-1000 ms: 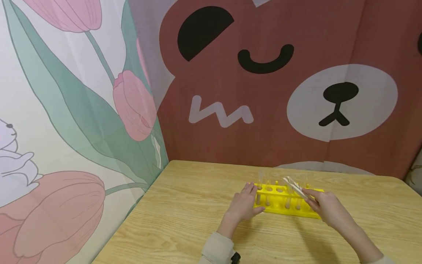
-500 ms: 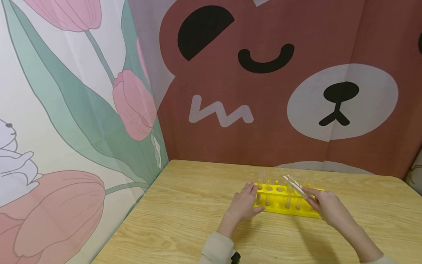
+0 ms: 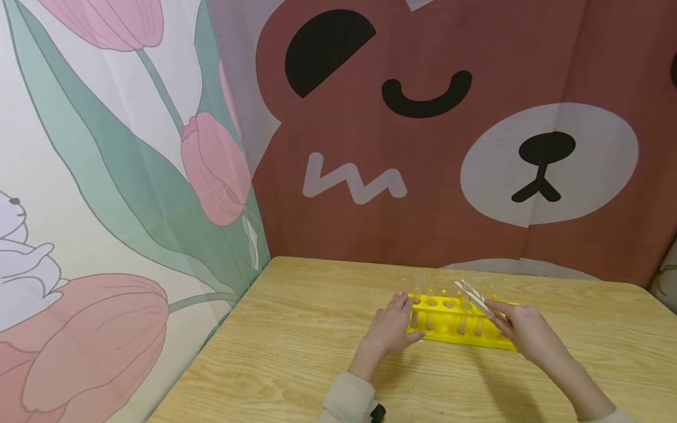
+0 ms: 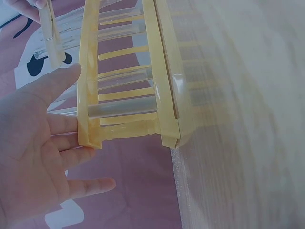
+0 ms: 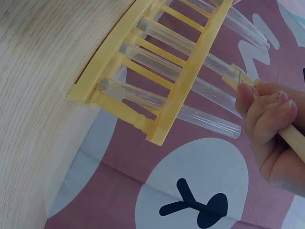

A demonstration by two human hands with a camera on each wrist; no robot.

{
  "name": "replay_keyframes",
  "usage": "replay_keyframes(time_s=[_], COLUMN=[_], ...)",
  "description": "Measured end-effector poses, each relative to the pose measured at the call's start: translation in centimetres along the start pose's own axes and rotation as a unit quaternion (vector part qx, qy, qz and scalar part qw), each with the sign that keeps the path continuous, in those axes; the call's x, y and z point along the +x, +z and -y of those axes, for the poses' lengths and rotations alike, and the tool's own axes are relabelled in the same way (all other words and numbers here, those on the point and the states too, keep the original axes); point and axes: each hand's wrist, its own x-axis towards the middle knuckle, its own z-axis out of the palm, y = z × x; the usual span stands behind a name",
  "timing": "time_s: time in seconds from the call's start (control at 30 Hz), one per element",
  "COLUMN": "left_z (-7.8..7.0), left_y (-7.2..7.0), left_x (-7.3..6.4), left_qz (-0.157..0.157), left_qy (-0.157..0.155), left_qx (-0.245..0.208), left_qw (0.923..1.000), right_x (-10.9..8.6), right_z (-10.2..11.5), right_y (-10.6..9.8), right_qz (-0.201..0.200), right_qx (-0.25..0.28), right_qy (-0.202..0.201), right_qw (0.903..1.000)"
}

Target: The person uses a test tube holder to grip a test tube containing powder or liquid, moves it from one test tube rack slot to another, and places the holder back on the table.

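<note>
A yellow test tube rack (image 3: 460, 338) stands on the table with several clear test tubes (image 5: 143, 59) upright in it. My left hand (image 3: 388, 330) rests at its left end, fingers extended. In the left wrist view, fingertips of that hand (image 4: 43, 143) touch the edge of the rack's upper plate. My right hand (image 3: 529, 335) grips a wooden test tube clamp (image 3: 473, 298), which slants over the rack's right half. Seen from the right wrist, the clamp's front end sits at the upper part of one tube, and the right hand's fingers (image 5: 274, 117) curl round its handle.
The wood-grain table (image 3: 296, 329) ends at the back against a curtain (image 3: 365, 235) printed with a brown bear. A tulip-patterned curtain (image 3: 116, 194) hangs along the left side. A dark band (image 3: 378, 413) shows at the left sleeve's cuff.
</note>
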Motion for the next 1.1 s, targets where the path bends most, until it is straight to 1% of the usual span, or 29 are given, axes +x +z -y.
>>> replay_keyframes(time_s=[0.23,0.5,0.87,1.1], left_z=[-0.03,-0.08,-0.1,-0.05], left_y=[-0.05,-0.04,-0.1,0.03], left_x=[0.02,-0.03,-0.05,-0.02], left_qz=[0.001,0.002,0.002,0.002], left_qy=[0.0,-0.002,-0.003,-0.003], left_qx=[-0.001,-0.005,-0.014,-0.007], left_qw=[1.0,1.0,0.9999,1.0], right_x=[0.09,0.01,0.08,0.04], right_z=[-0.05,-0.06,-0.03,0.04], right_y=[-0.06,-0.04,-0.25,-0.29], right_qz=[0.006,0.001,0.001,-0.001], right_qx=[-0.001,-0.003,0.001,-0.001], right_qy=[0.006,-0.002,-0.003,-0.005], right_qw=[1.0,1.0,1.0,1.0])
